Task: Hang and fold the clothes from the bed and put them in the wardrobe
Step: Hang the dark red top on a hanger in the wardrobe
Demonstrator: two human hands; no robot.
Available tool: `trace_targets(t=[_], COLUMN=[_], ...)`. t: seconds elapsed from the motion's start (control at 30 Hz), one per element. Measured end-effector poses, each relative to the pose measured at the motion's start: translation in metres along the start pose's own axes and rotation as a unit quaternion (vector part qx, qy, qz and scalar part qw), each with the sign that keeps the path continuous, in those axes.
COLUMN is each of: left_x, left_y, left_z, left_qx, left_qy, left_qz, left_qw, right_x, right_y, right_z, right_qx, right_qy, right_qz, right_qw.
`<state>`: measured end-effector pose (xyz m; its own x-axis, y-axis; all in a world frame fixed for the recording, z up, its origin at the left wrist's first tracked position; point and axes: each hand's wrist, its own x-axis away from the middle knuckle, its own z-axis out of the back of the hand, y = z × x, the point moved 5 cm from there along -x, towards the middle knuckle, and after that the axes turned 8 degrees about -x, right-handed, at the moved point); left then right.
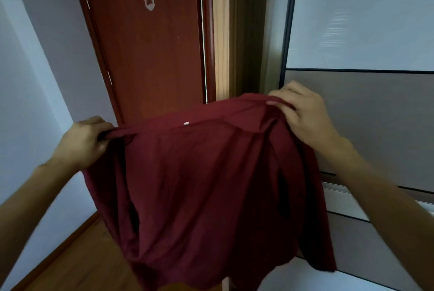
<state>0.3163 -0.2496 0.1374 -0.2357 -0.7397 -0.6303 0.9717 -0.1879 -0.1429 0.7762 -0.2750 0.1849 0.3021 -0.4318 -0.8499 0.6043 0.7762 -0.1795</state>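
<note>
While the left hand [82, 140] and right hand [303, 114] each pinch its top edge, the maroon shirt [199, 185] hangs stretched sideways between them.

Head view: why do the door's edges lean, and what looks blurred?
Head view: the wide lens leans and bows the door edges; the red shirt hem is blurred; light is dim, with faint streaky glare on the pale panel.
</note>
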Motion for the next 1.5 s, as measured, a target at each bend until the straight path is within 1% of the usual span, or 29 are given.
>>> trace_targets(t=[0.03,0.07,0.1,0.13,0.2,0.27,0.3,0.33,0.4,0.43,0.5,0.57,0.63,0.73,0.8,0.87,0.9,0.93,1.0,1.07,1.1,1.13,1.17,1.2,1.23,1.3,1.37,1.43,1.5], left_x=[0.004,0.012,0.022,0.033,0.039,0.035,0.033,0.032,0.034,0.033,0.023,0.007,-0.007,-0.022,-0.030,-0.035,-0.037,-0.037,-0.040,-0.044,-0.047,-0.050,-0.054,-0.057,-0.060,-0.064,-0.068,-0.069,-0.069], left_y=[-0.002,-0.006,-0.009,-0.010,-0.008,0.004,0.012,0.020,0.044,0.055,0.077,0.099,0.119,0.145,0.164,0.182,0.190,0.195,0.201,0.204,0.205,0.206,0.209,0.214,0.220,0.232,0.243,0.253,0.264], left_z=[-0.011,-0.030,-0.048,-0.060,-0.076,-0.076,-0.073,-0.071,-0.063,-0.059,-0.057,-0.062,-0.068,-0.075,-0.075,-0.073,-0.071,-0.071,-0.072,-0.073,-0.073,-0.073,-0.072,-0.069,-0.067,-0.063,-0.064,-0.064,-0.063], left_qx=[-0.014,-0.046,-0.072,-0.075,-0.044,0.005,0.059,0.136,0.277,0.314,0.373,0.424,0.482,0.553,0.601,0.664,0.680,0.687,0.692,0.701,0.701,0.695,0.686,0.679,0.672,0.662,0.663,0.672,0.683], left_qy=[-0.041,-0.137,-0.244,-0.313,-0.348,-0.377,-0.407,-0.456,-0.591,-0.628,-0.619,-0.553,-0.482,-0.417,-0.390,-0.385,-0.391,-0.393,-0.379,-0.361,-0.350,-0.340,-0.335,-0.335,-0.338,-0.341,-0.342,-0.340,-0.341], left_qz=[0.014,0.036,0.050,0.060,0.066,0.067,0.087,0.119,0.165,0.152,0.125,0.166,0.236,0.301,0.328,0.350,0.355,0.354,0.340,0.334,0.337,0.338,0.332,0.320,0.305,0.273,0.256,0.254,0.253], left_qw=[0.999,0.989,0.966,0.945,0.934,0.924,0.908,0.871,0.740,0.696,0.679,0.698,0.693,0.655,0.616,0.537,0.508,0.499,0.511,0.516,0.522,0.536,0.553,0.570,0.584,0.609,0.614,0.606,0.595], right_x=[0.008,0.023,0.043,0.062,0.071,0.060,0.053,0.046,0.032,0.024,0.016,0.009,0.004,-0.006,-0.011,-0.009,-0.007,-0.003,0.007,0.011,0.011,0.014,0.017,0.023,0.032,0.051,0.062,0.064,0.066], right_y=[0.001,0.008,0.017,0.027,0.035,0.032,0.030,0.029,0.028,0.029,0.027,0.019,0.005,-0.022,-0.039,-0.053,-0.059,-0.065,-0.068,-0.050,-0.027,0.000,0.026,0.048,0.067,0.088,0.094,0.092,0.090], right_z=[-0.015,-0.043,-0.072,-0.091,-0.100,-0.105,-0.108,-0.111,-0.117,-0.117,-0.119,-0.125,-0.132,-0.143,-0.150,-0.158,-0.162,-0.163,-0.155,-0.131,-0.118,-0.104,-0.096,-0.094,-0.099,-0.110,-0.116,-0.115,-0.109], right_qx=[0.010,0.042,0.087,0.110,0.092,0.064,0.042,0.005,-0.055,-0.072,-0.100,-0.116,-0.094,0.009,0.031,0.021,0.013,-0.002,-0.114,-0.219,-0.186,-0.075,0.085,0.241,0.344,0.462,0.538,0.573,0.581], right_qy=[-0.026,-0.127,-0.254,-0.331,-0.310,-0.283,-0.288,-0.291,-0.253,-0.212,-0.141,-0.108,-0.119,-0.165,-0.183,-0.211,-0.231,-0.256,-0.303,-0.259,-0.215,-0.194,-0.212,-0.265,-0.339,-0.461,-0.505,-0.514,-0.511], right_qz=[-0.005,-0.034,-0.074,-0.119,-0.169,-0.168,-0.185,-0.219,-0.300,-0.331,-0.373,-0.373,-0.329,-0.219,-0.181,-0.152,-0.130,-0.105,-0.121,-0.183,-0.197,-0.192,-0.165,-0.129,-0.099,-0.076,-0.048,-0.028,-0.020], right_qw=[1.000,0.990,0.960,0.930,0.931,0.942,0.939,0.931,0.918,0.917,0.911,0.914,0.932,0.961,0.966,0.965,0.964,0.961,0.938,0.923,0.938,0.959,0.959,0.925,0.870,0.754,0.673,0.638,0.633])
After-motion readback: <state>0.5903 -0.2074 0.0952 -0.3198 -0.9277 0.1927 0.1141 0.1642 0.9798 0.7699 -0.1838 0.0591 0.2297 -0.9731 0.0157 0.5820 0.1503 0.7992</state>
